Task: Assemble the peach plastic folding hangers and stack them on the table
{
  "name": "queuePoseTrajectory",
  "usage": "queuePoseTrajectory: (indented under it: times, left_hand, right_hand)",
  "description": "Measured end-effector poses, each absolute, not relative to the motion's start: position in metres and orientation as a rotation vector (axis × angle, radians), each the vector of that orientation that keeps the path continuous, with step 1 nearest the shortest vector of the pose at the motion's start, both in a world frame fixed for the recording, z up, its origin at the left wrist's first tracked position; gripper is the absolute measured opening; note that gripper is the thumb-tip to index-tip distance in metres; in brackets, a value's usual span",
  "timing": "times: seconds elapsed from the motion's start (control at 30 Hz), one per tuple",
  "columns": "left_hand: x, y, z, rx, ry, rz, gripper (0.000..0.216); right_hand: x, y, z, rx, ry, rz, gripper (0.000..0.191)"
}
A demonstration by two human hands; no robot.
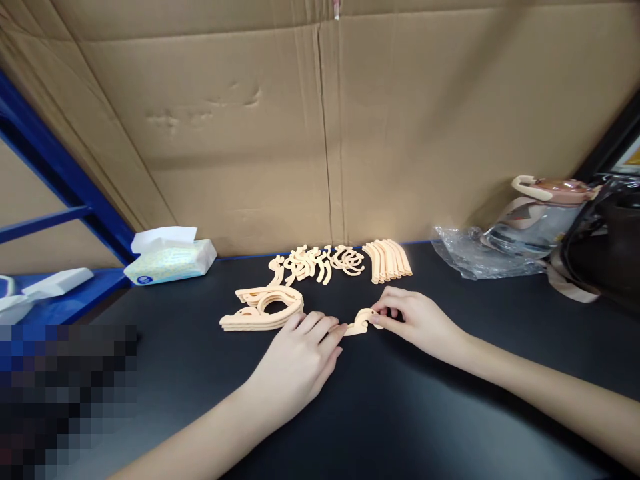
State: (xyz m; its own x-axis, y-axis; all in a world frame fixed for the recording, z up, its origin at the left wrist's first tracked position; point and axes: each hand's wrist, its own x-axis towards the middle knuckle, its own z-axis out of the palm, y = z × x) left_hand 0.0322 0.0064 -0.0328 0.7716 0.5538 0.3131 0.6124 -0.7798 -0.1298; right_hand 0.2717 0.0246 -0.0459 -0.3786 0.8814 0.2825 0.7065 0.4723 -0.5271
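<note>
Low over the black tabletop, a small beige curved plastic piece (361, 323) lies between my hands. My left hand (305, 350) has its fingers closed at the left end of the piece, and the fingertips hide that end. From the other side, my right hand (417, 321) pinches the right end between thumb and fingers. Just left of my left hand is a stack of beige folding-hanger bodies (255, 325) with a round opening. Behind are loose beige hook-shaped pieces (303, 265), thinner curved pieces (350, 260) and a row of beige hanger arms (387, 261).
A tissue pack (170, 261) stands at the back left near a blue metal frame (45, 147). At the right are a clear plastic bag (465, 257), a water bottle (530, 220) and a dark bag (600, 247). A cardboard wall (250, 133) closes off the back.
</note>
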Motion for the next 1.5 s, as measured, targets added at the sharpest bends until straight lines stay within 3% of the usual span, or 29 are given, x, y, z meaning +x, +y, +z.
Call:
queuePoseTrajectory:
  times: [0.57, 0.93, 1.2, 1.5]
  left_hand:
    - [0.028, 0.007, -0.032, -2.768, -0.954, -0.440, 0.028]
    - [0.027, 0.007, -0.032, -2.772, -0.990, -0.523, 0.026]
    - [0.028, 0.001, -0.023, -2.886, -0.892, -0.722, 0.015]
    - [0.033, -0.008, -0.032, -3.162, -0.761, -0.550, 0.024]
  right_hand:
    - [0.272, 0.025, -0.046, -1.370, -2.197, 0.432, 0.021]
    - [0.277, 0.029, -0.039, -1.313, -2.021, 0.706, 0.033]
    - [0.281, 0.031, -0.038, -1.286, -1.952, 0.780, 0.029]
    - [0.322, 0.071, -0.008, -1.627, -2.004, 0.339, 0.035]
